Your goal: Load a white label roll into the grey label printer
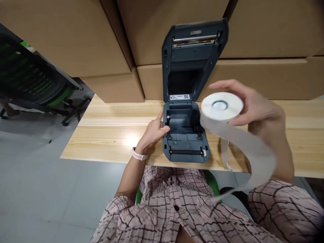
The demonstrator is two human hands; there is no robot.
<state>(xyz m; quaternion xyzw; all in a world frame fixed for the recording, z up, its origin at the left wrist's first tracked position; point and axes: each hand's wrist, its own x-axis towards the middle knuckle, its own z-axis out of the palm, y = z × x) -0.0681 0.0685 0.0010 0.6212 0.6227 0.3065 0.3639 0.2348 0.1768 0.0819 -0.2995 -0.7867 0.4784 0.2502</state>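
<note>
A dark blue-grey label printer (pixel 186 157) stands on the table with its lid (pixel 165 64) raised. Its paper bay shows a roller near the front and no roll inside. My left hand (pixel 154 131) rests on the printer's left rim, thumb over the edge and fingers stretched along the side. In my right hand (pixel 255 104) is a white label roll (pixel 236 104), held up beside the printer's right side between thumb and fingers. A long loose strip (pixel 260 155) of it curls down towards my lap, partly blurred.
Large cardboard boxes (pixel 172 10) line the back of the wooden table (pixel 106 135). A black and green office chair (pixel 32 74) stands on the grey floor at the left. Another white strip (pixel 224 152) hangs near the table's front edge, behind the loose one.
</note>
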